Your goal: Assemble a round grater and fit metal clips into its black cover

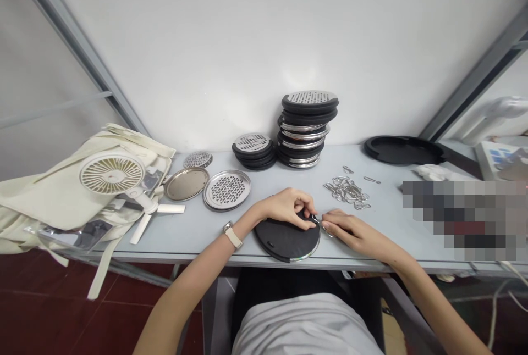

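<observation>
A round black disc (286, 239) with a shiny metal rim lies flat at the table's front edge. My left hand (291, 207) rests over its far side, with thumb and fingers closing on the edge. In my right hand (344, 228), beside the disc's right edge, the fingers pinch a small wire clip (327, 228) that touches or nearly touches the rim. Much of the clip is hidden by the fingers. Beyond my right hand lies a loose heap of similar wire clips (346, 191).
Behind stand a tall stack of black-rimmed grater discs (307, 129) and a shorter stack (254, 151). Loose metal grater plates (227, 190) lie to the left, near a white fan (112, 172) and a cream bag (53, 184). A black tray (404, 150) sits at the back right.
</observation>
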